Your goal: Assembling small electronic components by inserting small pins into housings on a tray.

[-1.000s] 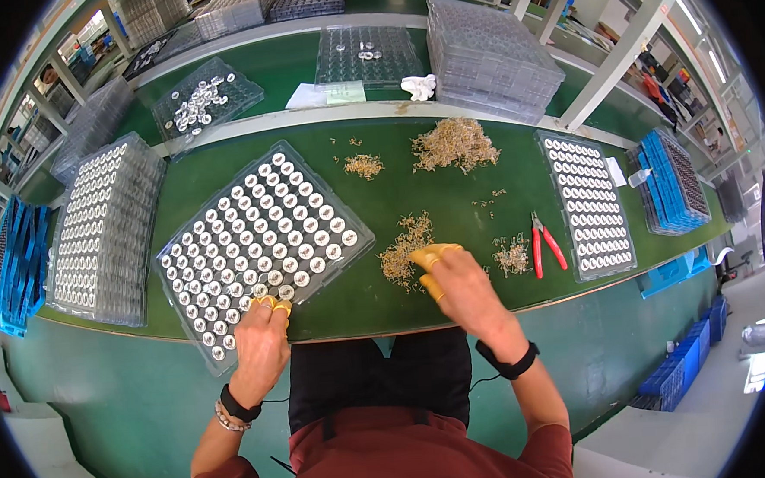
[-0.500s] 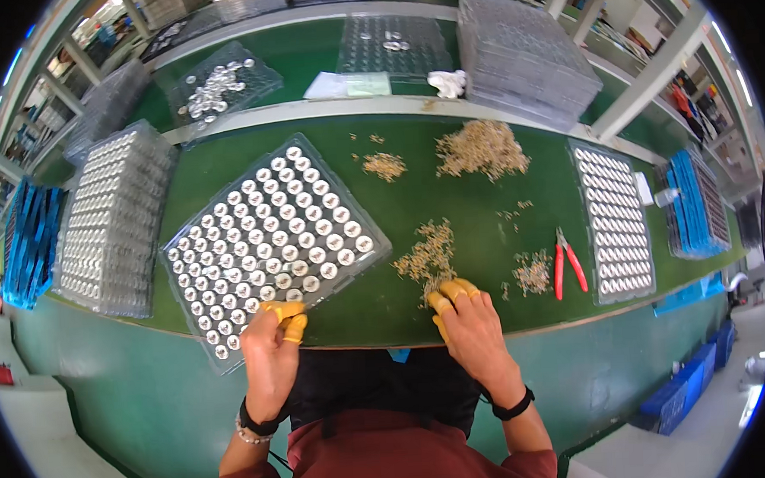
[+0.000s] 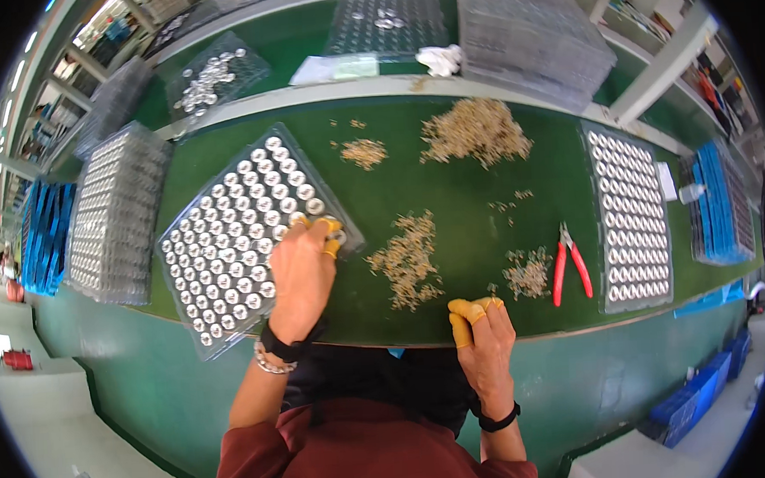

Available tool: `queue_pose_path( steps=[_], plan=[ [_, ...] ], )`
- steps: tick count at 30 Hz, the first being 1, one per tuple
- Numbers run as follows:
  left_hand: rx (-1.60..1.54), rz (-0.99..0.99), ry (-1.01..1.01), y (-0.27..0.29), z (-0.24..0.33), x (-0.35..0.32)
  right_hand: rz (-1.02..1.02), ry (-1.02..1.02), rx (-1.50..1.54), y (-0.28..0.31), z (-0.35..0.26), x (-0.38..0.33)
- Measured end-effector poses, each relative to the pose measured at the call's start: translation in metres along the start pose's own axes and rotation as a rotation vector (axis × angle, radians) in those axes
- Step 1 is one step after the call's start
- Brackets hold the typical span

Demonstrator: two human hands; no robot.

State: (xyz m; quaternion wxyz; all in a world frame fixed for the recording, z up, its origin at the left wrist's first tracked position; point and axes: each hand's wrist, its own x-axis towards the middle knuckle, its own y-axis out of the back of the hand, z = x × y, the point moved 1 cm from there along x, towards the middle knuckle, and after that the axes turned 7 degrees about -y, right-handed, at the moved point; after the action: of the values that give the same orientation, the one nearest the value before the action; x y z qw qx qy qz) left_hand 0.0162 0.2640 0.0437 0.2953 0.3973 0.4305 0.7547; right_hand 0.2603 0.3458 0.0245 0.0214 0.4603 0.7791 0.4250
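Note:
My left hand (image 3: 302, 265), in yellow finger cots, reaches over the right corner of a clear plastic tray (image 3: 347, 232) holding rows of round silver parts (image 3: 242, 209). Its fingers are closed around a round silver part there, mostly hidden under the fingertips. At the table's front edge is my right hand (image 3: 487, 337), also with yellow finger cots. Its thumb and fingers are pressed together; what they hold, if anything, is hidden. A loose pile of tiny wire-legged pieces (image 3: 408, 259) lies between the hands, and a smaller pile (image 3: 528, 274) is beyond the right hand.
Red-handled cutters (image 3: 570, 264) lie right of the small pile. Farther right are another filled tray (image 3: 632, 217) and blue trays (image 3: 720, 208). A tall stack of filled trays (image 3: 118, 218) stands left. A big heap of tiny pieces (image 3: 476, 132) lies at the back, below a shelf.
My left hand has moved forward and right from the tray's near edge onto its right corner. The right hand has drawn back and right, away from the middle pile.

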Motion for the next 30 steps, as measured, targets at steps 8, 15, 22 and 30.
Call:
queue_pose_path(
  steps=[8,15,22,30],
  plan=[
    [-0.228,0.041,0.085,0.007,0.000,0.002,0.050,-0.073,-0.008,-0.001,0.012,0.001],
    [-0.320,-0.118,0.099,0.021,0.019,-0.043,0.021,-0.080,-0.180,-0.020,-0.005,0.017],
    [-0.378,-0.138,0.022,0.028,0.010,-0.039,0.001,-0.130,-0.298,-0.020,-0.011,0.014],
    [-0.307,-0.173,-0.054,0.033,-0.026,0.031,-0.070,-0.144,-0.389,-0.024,-0.020,0.020]
  ],
)
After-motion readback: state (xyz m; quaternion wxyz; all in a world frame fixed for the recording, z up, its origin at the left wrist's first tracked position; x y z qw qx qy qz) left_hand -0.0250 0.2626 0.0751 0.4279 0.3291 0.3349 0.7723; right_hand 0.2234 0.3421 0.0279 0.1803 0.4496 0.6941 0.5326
